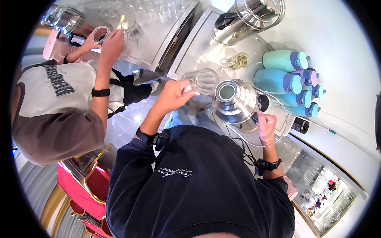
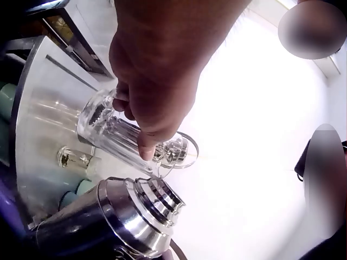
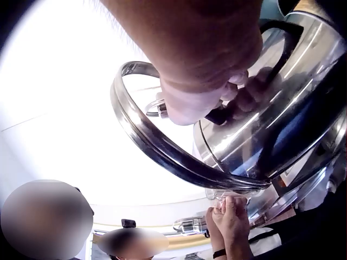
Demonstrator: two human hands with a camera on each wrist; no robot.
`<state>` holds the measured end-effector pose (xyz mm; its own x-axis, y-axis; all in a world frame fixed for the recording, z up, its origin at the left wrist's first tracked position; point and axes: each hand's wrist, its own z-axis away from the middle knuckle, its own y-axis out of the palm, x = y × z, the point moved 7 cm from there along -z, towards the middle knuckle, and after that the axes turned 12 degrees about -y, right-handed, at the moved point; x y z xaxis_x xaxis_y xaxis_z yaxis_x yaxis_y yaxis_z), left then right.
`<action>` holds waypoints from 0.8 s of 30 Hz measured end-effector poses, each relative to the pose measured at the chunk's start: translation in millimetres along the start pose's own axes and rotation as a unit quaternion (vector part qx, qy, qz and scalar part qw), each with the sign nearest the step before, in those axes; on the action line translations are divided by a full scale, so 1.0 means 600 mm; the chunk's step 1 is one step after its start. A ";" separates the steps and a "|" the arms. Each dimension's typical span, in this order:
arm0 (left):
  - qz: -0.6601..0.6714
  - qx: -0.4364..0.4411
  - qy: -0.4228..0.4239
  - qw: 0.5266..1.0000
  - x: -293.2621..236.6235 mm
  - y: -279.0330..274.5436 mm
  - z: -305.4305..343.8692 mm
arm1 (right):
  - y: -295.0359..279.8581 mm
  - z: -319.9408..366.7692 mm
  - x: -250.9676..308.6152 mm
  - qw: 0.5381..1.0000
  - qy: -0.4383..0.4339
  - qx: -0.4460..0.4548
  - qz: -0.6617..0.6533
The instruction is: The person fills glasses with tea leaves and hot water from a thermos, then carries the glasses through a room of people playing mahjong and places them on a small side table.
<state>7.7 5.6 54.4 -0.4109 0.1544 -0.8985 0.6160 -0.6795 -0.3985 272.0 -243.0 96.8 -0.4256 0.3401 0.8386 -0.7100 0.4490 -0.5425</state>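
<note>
In the head view my left hand (image 1: pixel 176 95) grips a clear, ribbed glass mug (image 1: pixel 206 81), tilted on its side beside the mouth of a steel thermos flask (image 1: pixel 236 107). The left wrist view has the mug (image 2: pixel 119 138) slanting just above the flask's neck (image 2: pixel 157 203), with my left hand (image 2: pixel 157 108) curled at its handle. My right hand (image 1: pixel 266 125) holds the flask by its black side handle. The flask's top is uncovered, and its wire-like bail hangs to one side. In the right wrist view my right hand (image 3: pixel 200 103) covers part of that handle.
Behind the mug stands a small glass with yellowish contents (image 1: pixel 240 61). A second steel flask (image 1: pixel 248 23) is at the counter's back, and several teal bottles (image 1: pixel 278 81) lie stacked at right. Another person (image 1: pixel 63 95) holds a glass at left, near red chairs (image 1: pixel 87 178).
</note>
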 end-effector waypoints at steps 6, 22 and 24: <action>0.005 0.029 -0.003 1.000 0.009 0.012 -0.013 | -0.011 -0.007 0.020 0.997 0.017 0.017 0.070; 0.022 0.061 0.009 0.998 0.065 0.076 -0.040 | -0.016 -0.026 0.027 0.983 0.019 0.043 0.179; 0.035 0.069 0.003 0.997 0.076 0.088 -0.043 | -0.017 -0.026 0.026 0.982 0.022 0.045 0.183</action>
<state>38.7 -4.9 -12.5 -0.3671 0.1072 -0.9240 0.5439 -0.7810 -0.3067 281.0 -229.5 114.5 -0.6376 0.5013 0.5850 -0.5622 0.2164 -0.7982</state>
